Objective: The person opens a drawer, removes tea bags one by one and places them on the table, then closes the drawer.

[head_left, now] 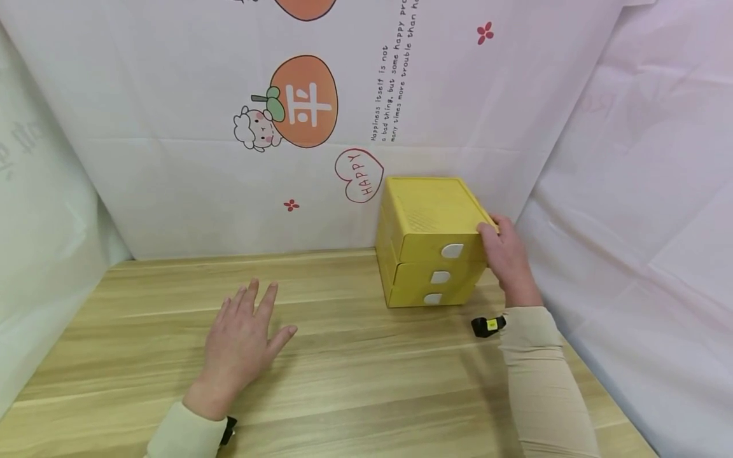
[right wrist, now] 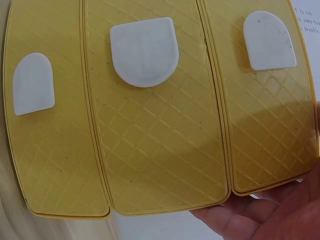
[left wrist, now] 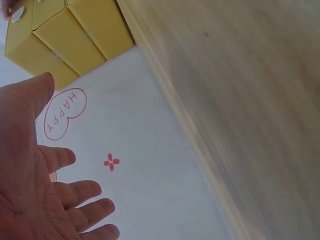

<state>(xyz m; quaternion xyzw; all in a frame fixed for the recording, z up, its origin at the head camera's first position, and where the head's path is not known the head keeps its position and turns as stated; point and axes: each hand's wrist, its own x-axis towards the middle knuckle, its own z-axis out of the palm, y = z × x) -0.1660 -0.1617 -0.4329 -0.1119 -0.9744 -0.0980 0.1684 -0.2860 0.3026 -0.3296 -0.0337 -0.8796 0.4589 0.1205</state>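
Note:
A yellow three-drawer storage box (head_left: 438, 207) stands upright on the wooden table against the back wall sheet. Its drawer fronts carry white rounded tabs (right wrist: 145, 52) and a diamond pattern, and all three drawers look closed. My right hand (head_left: 506, 257) grips the box's upper right front edge, with the thumb near the top and the other fingers along the side. In the right wrist view, part of that hand is hidden behind the box. Left of the box, my left hand (head_left: 243, 340) hovers palm down with fingers spread and straight, holding nothing.
A wooden table (head_left: 321, 375) runs up to a white printed sheet (head_left: 189, 191) at the back. More white sheets hang at the left and right sides; the right sheet (head_left: 647, 254) is close to my right arm. A wrist camera (head_left: 487, 326) is on my right wrist.

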